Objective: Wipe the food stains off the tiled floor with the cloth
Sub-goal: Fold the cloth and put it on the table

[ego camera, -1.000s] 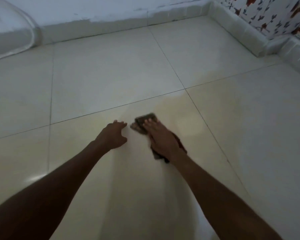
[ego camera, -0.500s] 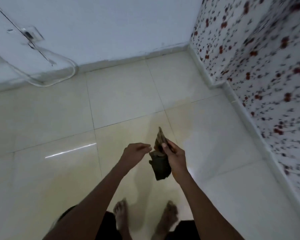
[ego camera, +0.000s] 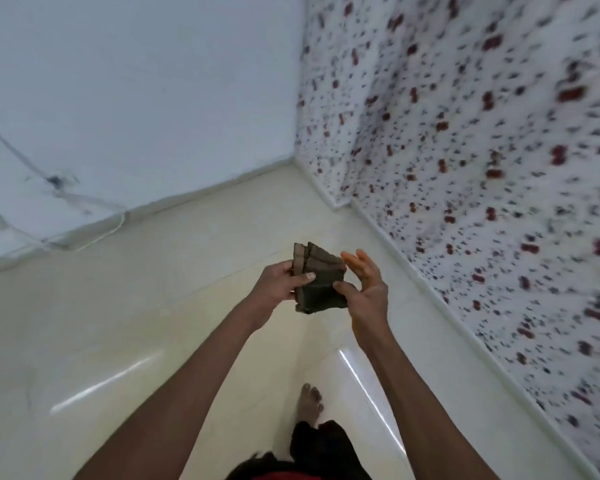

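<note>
The dark cloth (ego camera: 321, 278), folded into a rough square, is held up in the air above the tiled floor (ego camera: 146, 306), in front of the corner where the plain white wall (ego camera: 153, 91) meets the wall with red and dark flowers (ego camera: 482, 150). The left hand (ego camera: 279, 282) grips the cloth's left edge, its thumb pressed across the front and its fingers (ego camera: 286, 268) curled behind. The right hand (ego camera: 364, 285) is at the cloth's right edge: its thumb touches the front of the fabric, while its fingers (ego camera: 355, 259) are straight and spread apart just beside the cloth, not closed round it. Below the cloth, nearer the person, a bare foot (ego camera: 309, 403) stands on the floor beside dark clothing (ego camera: 326, 448). Left of the cloth, a thin white cable (ego camera: 94, 237) lies along the foot of the white wall. The flowered wall is blurred.
</note>
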